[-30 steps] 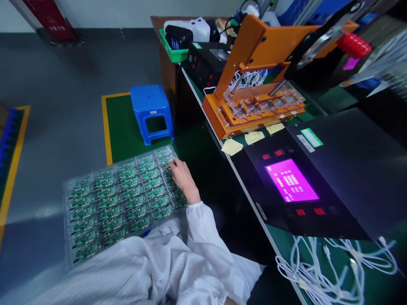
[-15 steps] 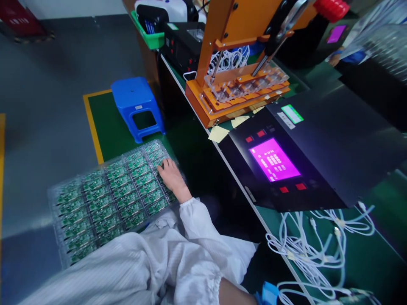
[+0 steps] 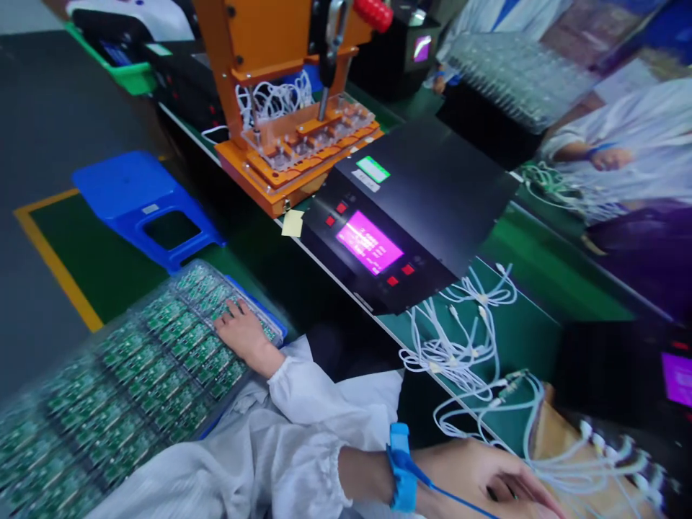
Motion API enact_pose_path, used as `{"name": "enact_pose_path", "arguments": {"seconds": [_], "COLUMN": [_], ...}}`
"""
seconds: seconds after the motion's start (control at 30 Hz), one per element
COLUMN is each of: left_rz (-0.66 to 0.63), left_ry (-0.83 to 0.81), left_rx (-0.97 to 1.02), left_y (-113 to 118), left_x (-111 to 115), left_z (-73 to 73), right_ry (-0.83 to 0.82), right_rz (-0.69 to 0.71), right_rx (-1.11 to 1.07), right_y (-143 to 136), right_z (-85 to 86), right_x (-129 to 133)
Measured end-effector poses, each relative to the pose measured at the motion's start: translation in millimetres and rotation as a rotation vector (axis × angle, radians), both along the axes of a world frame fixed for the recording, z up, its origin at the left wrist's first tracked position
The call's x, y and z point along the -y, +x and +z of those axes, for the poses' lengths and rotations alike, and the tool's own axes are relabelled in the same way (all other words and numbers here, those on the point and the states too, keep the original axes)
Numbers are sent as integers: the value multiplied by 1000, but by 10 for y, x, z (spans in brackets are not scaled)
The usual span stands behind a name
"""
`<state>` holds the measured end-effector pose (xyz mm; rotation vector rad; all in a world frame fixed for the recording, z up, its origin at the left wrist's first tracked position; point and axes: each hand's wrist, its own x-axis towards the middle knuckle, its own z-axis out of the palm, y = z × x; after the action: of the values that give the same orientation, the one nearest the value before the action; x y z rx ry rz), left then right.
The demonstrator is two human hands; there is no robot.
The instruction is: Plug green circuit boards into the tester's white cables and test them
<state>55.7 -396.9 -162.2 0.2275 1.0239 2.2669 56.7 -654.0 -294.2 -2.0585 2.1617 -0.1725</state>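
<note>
My right hand [image 3: 244, 333] reaches left across my body, under my left forearm. Its fingers are apart and lie on the green circuit boards [image 3: 181, 331], near the far right end of their clear plastic tray [image 3: 100, 339]. A blue surface shows under the tray's edge. My left hand [image 3: 476, 472], with a blue wrist strap [image 3: 401, 465] and its cord, is at the bottom right beside the bench edge. Its fingers are curled; what they hold, if anything, is hidden. White cables [image 3: 454, 346] with plugs lie on the bench just beyond it.
An orange press fixture [image 3: 303, 155] and a black tester [image 3: 400, 209] with a lit magenta screen [image 3: 370, 241] stand on the green bench. A blue stool [image 3: 135, 191] is at left. Beyond the bench, a co-worker's hand [image 3: 613, 157] is near cables. Clear trays [image 3: 522, 72] are stacked behind.
The view has swung right, bringing the co-workers and more of the bench into sight. My left hand has come into view past its wrist strap. My right hand stays over the boards.
</note>
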Motion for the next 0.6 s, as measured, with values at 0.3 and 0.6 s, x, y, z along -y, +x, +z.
{"name": "enact_pose_path", "arguments": {"seconds": [0.3, 0.6], "left_rz": [-26, -51], "left_ry": [-39, -26], "left_rx": [-11, -4], "left_y": [45, 57], "left_x": [-91, -199], "left_z": [-81, -140], "right_ry": [-107, -55], "right_rz": [52, 47], "right_rx": [-12, 176], "right_y": [-193, -322], "right_z": [72, 251], "right_x": [-134, -290]}}
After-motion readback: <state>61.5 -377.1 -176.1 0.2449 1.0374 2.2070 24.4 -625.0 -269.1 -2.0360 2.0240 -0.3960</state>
